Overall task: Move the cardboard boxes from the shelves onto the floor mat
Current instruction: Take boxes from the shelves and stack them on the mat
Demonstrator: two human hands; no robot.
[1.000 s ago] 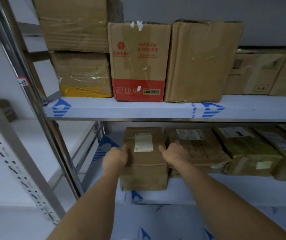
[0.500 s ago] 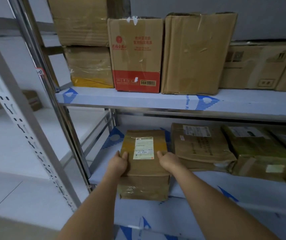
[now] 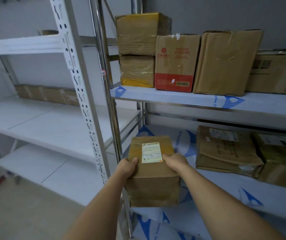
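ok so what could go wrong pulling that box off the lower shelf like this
Two risks, both judgement calls. The box with the white label is held only at its top edges by the left hand and the right hand, with nothing seen under it, so it may slip. It also sits very near the metal upright, and swinging it leftward could knock a corner against that post.

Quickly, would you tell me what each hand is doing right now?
Left hand: closed on the left side of the small cardboard box.
Right hand: closed on the right side of the same box.
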